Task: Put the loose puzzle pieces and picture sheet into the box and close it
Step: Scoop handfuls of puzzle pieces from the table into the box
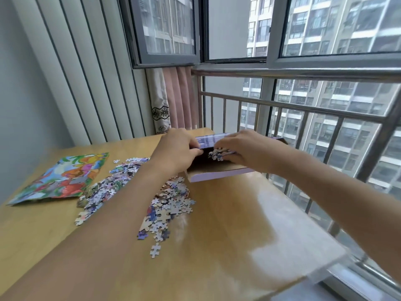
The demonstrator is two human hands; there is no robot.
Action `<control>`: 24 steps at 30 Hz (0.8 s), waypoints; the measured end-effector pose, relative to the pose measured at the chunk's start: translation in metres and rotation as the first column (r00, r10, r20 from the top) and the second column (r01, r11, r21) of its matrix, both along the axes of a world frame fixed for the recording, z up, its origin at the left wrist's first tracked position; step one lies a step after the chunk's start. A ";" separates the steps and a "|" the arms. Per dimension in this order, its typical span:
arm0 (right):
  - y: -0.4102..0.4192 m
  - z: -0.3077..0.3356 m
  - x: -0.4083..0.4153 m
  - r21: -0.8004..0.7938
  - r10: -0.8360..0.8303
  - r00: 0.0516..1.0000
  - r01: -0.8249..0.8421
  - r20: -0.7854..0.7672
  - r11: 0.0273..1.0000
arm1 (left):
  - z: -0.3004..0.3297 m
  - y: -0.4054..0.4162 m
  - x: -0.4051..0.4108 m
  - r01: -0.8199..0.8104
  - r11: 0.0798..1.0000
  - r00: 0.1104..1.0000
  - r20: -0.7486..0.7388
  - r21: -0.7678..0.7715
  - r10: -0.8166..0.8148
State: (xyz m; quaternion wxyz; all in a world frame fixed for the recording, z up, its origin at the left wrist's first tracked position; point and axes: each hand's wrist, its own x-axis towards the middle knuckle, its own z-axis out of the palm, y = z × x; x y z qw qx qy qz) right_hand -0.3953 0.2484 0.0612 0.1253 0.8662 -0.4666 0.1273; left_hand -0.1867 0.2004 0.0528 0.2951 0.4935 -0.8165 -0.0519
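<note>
Left hand (178, 146) grips the purple cardboard box (217, 170) open at the wooden table's (227, 213) far edge; right hand (243, 148), fingers curled round a clutch of loose jigsaw pieces (217, 154), should release deep inside, then fetch the remaining heap (134, 192) and colourful picture sheet (63, 177)

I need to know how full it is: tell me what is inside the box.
The box lies open-ended toward the camera. At its mouth the right hand holds a clump of puzzle pieces. Beyond that the interior is dark and blocked by both hands, so its fill cannot be seen.

Left hand (178, 148): forearm stretched forward, fingers curled, gripping.
Right hand (243, 148): forearm reaching in from the right, fingers curled, clutching.
</note>
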 end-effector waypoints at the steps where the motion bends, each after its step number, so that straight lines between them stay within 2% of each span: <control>1: -0.001 0.001 0.000 -0.035 0.011 0.997 -0.014 -0.070 0.999 | 0.003 0.000 0.002 -0.001 1.000 1.000 0.000 0.004 0.001; 3: -0.002 0.000 0.001 -0.102 0.003 0.979 -0.024 -0.204 0.994 | 0.009 0.000 0.004 -0.002 1.000 1.000 -0.008 0.015 0.002; 5: -0.005 -0.004 0.000 -0.111 -0.013 0.963 -0.018 -0.270 0.994 | 0.013 0.001 0.005 -0.001 1.000 1.000 -0.002 0.012 0.001; 7: -0.009 -0.007 -0.001 -0.076 -0.024 0.968 0.004 -0.251 0.997 | 0.015 0.002 0.005 0.005 1.000 1.000 0.003 0.009 -0.005; 11: -0.003 0.003 -0.002 0.023 -0.056 0.992 0.059 -0.113 0.998 | 0.015 0.004 0.004 0.005 1.000 1.000 -0.011 0.011 -0.005; 13: 0.003 0.010 -0.004 -0.011 -0.053 0.996 0.052 -0.073 0.999 | 0.016 0.004 0.004 0.001 1.000 1.000 -0.025 0.005 -0.001; 17: 0.010 0.020 -0.011 -0.123 -0.090 0.991 0.077 -0.098 0.989 | 0.017 0.004 0.004 0.005 1.000 1.000 -0.029 0.017 -0.004; 21: 0.008 0.018 -0.019 0.093 -0.082 0.993 0.074 0.083 0.993 | 0.015 0.003 0.005 0.000 1.000 0.999 -0.042 0.007 0.001; 24: 0.021 0.023 -0.027 0.322 -0.097 0.960 0.008 0.262 0.947 | 0.014 0.003 0.004 -0.003 1.000 0.999 -0.047 0.003 0.003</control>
